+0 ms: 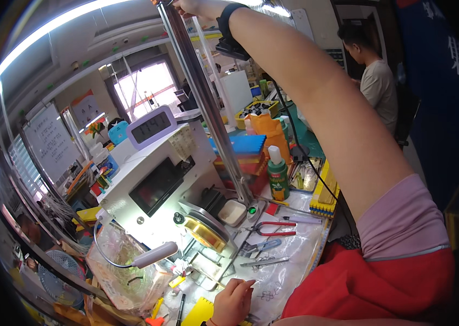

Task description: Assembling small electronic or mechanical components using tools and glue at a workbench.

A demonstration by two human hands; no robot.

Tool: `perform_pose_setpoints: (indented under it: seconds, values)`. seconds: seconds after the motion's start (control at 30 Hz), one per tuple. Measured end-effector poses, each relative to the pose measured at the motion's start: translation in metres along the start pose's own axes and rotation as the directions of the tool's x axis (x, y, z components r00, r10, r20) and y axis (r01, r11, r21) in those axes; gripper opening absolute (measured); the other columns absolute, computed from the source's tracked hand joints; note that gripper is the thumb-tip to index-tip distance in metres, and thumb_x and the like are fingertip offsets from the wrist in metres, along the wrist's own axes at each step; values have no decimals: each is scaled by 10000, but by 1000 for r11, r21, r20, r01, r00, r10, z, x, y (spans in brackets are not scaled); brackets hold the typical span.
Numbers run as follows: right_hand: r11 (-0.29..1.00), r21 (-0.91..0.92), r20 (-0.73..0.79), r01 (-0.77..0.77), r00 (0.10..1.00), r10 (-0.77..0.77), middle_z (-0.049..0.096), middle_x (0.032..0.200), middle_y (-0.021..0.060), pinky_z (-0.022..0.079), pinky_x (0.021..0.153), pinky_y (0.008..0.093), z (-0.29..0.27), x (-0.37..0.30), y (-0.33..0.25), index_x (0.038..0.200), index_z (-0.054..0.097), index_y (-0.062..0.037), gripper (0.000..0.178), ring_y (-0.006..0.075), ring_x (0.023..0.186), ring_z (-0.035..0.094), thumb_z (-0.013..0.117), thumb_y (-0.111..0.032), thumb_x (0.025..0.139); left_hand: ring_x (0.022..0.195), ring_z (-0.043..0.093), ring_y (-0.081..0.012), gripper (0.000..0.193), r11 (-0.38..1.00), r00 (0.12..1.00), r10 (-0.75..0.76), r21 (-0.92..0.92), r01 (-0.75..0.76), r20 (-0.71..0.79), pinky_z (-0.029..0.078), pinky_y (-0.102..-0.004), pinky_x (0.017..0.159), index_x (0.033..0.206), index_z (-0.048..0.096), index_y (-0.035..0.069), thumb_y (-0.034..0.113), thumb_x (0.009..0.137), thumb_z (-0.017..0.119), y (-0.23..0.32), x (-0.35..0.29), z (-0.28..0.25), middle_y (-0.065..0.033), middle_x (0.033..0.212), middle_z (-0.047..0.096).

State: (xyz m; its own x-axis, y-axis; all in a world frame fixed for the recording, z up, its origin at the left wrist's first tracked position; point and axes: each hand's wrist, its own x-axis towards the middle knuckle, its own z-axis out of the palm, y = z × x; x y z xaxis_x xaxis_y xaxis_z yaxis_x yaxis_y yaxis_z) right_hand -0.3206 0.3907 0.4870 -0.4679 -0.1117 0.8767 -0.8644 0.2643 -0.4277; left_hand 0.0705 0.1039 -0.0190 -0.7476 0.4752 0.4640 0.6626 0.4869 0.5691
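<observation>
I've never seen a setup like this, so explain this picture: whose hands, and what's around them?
These are one person's bare hands, seen by a fisheye camera worn on that person's head, which makes straight edges bend. The right hand is high up by a metal pole; it is partly cut off, so its grip is unclear. The left hand is down at the table, fingers curled; whether it holds anything, I can't tell. Around it are a white machine with a gold wheel, a lamp, red-handled pliers and a green bottle.
</observation>
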Motion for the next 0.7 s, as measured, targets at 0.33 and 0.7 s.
perform_pose_setpoints:
  seconds: [0.33, 0.7]
  values:
    - [985, -130, -93, 116, 987, -129, 690, 807, 86, 530, 641, 310, 0, -56, -2, 906, 682, 2, 224, 170, 704, 653, 623, -215, 902, 734, 595, -296, 227, 995, 998, -68, -72, 68, 12, 488, -358, 632, 1074, 657, 53, -14, 859, 630, -6, -11, 6, -128, 887, 604]
    - [802, 417, -393, -427, 711, 583, 572, 724, -6, 397, 533, 224, 121, -449, 67, 958, 573, -22, 132, 69, 620, 525, 602, -151, 945, 679, 610, -285, 259, 974, 985, 145, 163, -159, 94, 483, -359, 568, 1037, 654, 42, 16, 782, 691, 20, 11, -11, -108, 871, 590]
